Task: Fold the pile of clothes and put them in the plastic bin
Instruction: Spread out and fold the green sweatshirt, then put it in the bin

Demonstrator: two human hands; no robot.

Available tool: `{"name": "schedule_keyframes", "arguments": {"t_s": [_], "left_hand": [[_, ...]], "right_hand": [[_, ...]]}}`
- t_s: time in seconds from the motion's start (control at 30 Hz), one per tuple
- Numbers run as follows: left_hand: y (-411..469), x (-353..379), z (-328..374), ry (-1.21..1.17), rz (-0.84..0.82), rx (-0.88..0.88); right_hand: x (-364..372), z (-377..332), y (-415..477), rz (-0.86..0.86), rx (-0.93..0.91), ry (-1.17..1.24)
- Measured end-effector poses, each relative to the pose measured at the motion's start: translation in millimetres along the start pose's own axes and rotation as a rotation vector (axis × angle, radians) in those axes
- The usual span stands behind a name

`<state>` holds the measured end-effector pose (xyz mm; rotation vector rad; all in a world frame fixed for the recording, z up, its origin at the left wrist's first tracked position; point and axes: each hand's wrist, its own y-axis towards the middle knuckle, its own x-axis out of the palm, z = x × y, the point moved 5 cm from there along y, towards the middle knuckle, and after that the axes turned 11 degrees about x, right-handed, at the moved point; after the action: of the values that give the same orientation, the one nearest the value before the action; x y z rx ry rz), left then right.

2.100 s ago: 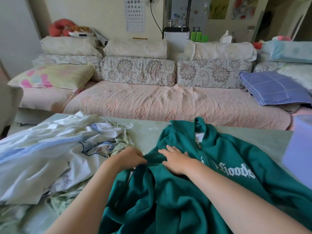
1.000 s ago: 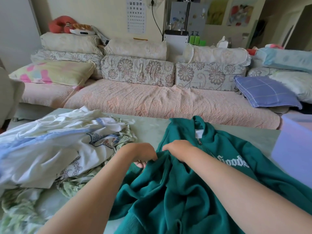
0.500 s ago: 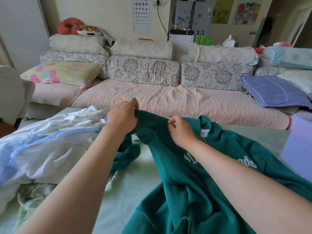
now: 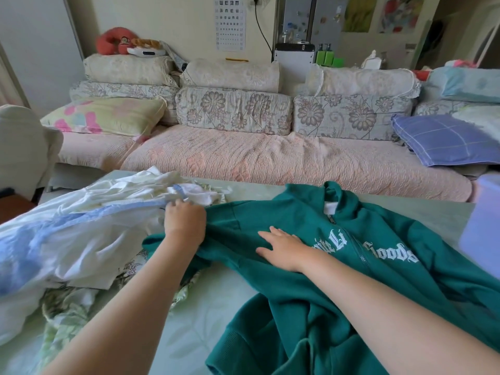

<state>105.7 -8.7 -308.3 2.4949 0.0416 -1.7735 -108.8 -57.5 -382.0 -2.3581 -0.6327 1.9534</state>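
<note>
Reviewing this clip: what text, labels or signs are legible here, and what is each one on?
"Goods": white gothic print on the chest of the green hoodie, right of the zip.
Print left of the zip: creased, unreadable.
Wall eye chart: rows of tumbling "E" symbols only; its header is too small.

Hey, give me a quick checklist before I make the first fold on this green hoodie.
1. Green hoodie front up, zip showing: ok.
2. Hoodie spread flat: not ok, its lower part is bunched at the near end.
3. Right hand flat on the chest, pinning it: ok.
4. Left hand gripping the shoulder edge: ok.
5. Shoulder clear of the pile of clothes: not ok, they touch.
6. Plastic bin has room: cannot tell, only its side shows.
</note>
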Motion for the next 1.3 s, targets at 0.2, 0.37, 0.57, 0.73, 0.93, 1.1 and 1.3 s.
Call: {"name": "schedule_keyframes", "arguments": {"t_s": [0.2, 0.37, 0.57, 0.73, 0.93, 1.1, 1.3], "left_hand": [[0, -17, 15, -0.168, -0.041, 0.182], [-23, -61, 80, -0.588, 0.021, 0.369], [-96, -48, 152, -0.757, -0.460, 0.477], [-147, -31, 145, -0.587, -0.582, 0.530], [-172, -18, 135, -0.312, -0.421, 0.501], [-184, -40, 114, -0.470, -0.031, 0.466], [-213, -93, 50, -0.485, 0.181, 0.363]], "right_hand": [[-34, 13, -26, 0.136, -0.048, 0.113], [-50, 39, -76, 0.249, -0.051, 0.130], [-48, 75, -146, 0.237, -0.028, 0.193], [-30, 85, -201, 0.167, -0.011, 0.227], [12, 66, -258, -0.045, -0.124, 0.002], [32, 54, -273, 0.030, -0.174, -0.271], [-6, 71, -282, 0.132, -0.152, -0.112]]}}
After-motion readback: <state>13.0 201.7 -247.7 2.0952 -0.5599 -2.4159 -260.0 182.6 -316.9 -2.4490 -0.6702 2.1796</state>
